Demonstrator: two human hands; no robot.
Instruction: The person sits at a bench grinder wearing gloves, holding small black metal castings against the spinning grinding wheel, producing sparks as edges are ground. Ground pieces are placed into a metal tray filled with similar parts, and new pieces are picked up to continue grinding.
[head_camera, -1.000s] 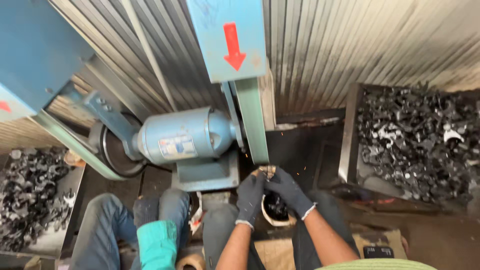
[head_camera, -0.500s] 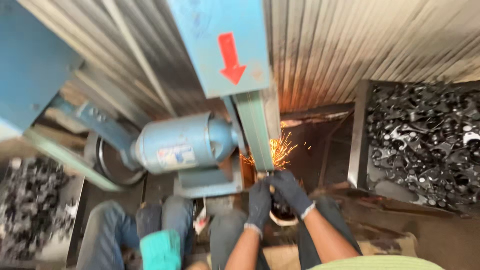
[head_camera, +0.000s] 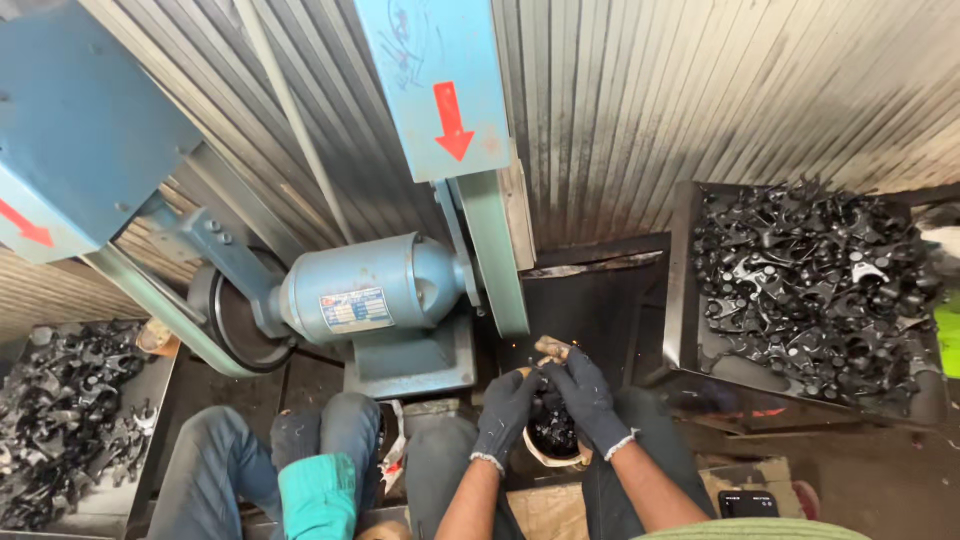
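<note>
Small dark metal part (head_camera: 548, 385) sits pinched between both gloved hands, just below the grinder's green belt (head_camera: 497, 255). Left hand (head_camera: 505, 412) curled shut around it at nine o'clock, right hand (head_camera: 587, 400) closed over it at three. Blue motor (head_camera: 365, 290) at ten o'clock; a tray of black forgings (head_camera: 800, 275) at two; a co-worker's knees (head_camera: 290, 455) at eight.
</note>
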